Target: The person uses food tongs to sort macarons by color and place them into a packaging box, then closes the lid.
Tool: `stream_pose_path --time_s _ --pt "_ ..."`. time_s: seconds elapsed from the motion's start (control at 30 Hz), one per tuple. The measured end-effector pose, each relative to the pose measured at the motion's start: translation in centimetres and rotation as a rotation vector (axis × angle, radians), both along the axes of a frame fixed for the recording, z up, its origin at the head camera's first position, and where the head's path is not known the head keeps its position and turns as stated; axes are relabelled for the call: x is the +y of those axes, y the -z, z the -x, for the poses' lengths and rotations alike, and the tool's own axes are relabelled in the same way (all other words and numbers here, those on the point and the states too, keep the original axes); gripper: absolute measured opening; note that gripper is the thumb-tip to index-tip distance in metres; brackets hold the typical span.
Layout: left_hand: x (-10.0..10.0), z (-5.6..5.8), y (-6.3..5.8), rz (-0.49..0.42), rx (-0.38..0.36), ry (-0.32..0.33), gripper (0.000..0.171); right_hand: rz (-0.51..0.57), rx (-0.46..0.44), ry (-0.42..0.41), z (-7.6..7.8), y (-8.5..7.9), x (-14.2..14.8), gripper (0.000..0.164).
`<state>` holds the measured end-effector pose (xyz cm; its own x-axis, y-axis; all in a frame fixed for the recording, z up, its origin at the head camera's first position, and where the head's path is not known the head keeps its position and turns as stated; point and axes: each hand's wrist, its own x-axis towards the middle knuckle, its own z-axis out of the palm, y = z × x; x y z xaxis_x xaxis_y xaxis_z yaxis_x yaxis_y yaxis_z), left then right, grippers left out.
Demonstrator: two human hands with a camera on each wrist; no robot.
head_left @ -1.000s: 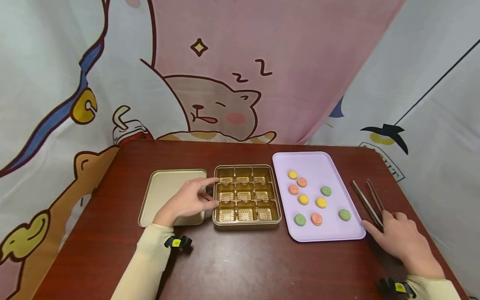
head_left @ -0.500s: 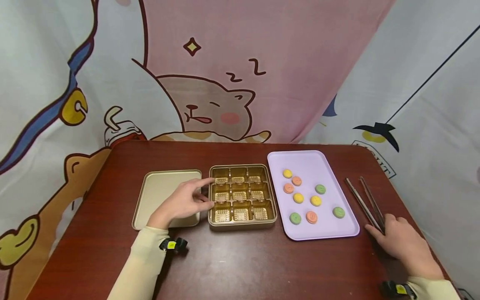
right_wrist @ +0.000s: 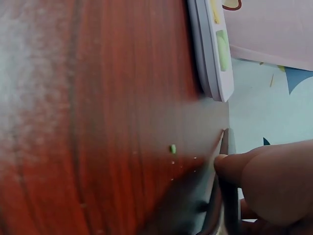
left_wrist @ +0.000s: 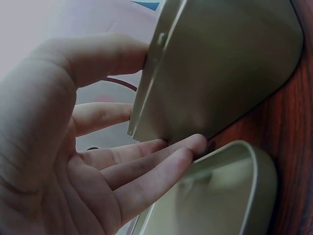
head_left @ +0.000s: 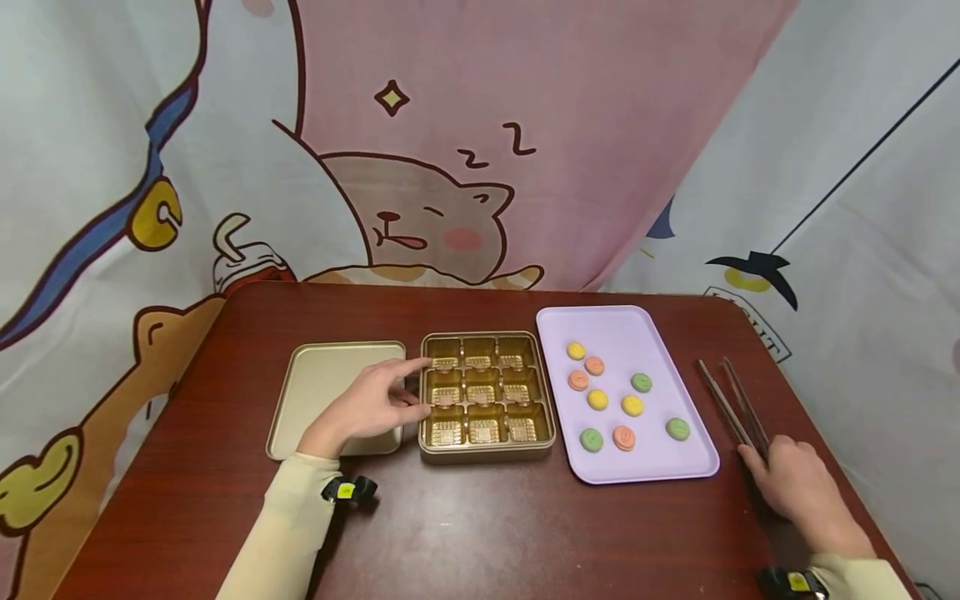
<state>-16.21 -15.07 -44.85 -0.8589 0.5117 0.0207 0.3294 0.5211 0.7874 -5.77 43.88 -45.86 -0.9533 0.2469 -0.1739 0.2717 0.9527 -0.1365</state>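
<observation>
A gold box [head_left: 487, 454] with an insert of several square compartments stands mid-table. At its left rim, my left hand [head_left: 367, 402] touches it with thumb and index finger, both fairly straight; the other fingers extend by the box's side wall [left_wrist: 225, 63] in the left wrist view. Beneath this hand lies a flat gold lid [head_left: 318, 375]. On the right, my right hand [head_left: 798, 483] grips metal tongs [head_left: 731, 408] near their closed end, the arms spread and pointing away from me. The right wrist view shows the thumb [right_wrist: 232, 166] on the tongs.
Between the box and the tongs, a lilac tray [head_left: 611, 325] carries several small macarons in yellow [head_left: 597, 400], orange [head_left: 624, 437] and green [head_left: 678, 429]. A green crumb [right_wrist: 172, 149] lies on the dark wooden table [head_left: 480, 533]. A printed curtain [head_left: 600, 125] hangs behind.
The right hand takes a firmer grip on the tongs, and their arms shift slightly. My left hand stays at the box rim. The head view shifts a little; tray and macarons keep their places.
</observation>
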Motion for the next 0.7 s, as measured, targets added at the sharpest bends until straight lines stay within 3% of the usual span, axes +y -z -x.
stream_pose_path --time_s 0.43,0.57,0.7 --pt "0.0 -0.1 -0.1 0.003 0.000 -0.004 0.076 0.023 0.118 0.088 -1.2 0.2 -0.1 0.043" --pt "-0.1 0.0 -0.1 0.010 0.001 -0.003 0.076 0.063 0.110 0.151 -1.5 -0.2 -0.6 0.044" --pt "0.0 0.0 0.0 0.009 -0.004 0.000 0.077 0.083 0.125 0.147 -1.8 -0.5 -1.0 0.048"
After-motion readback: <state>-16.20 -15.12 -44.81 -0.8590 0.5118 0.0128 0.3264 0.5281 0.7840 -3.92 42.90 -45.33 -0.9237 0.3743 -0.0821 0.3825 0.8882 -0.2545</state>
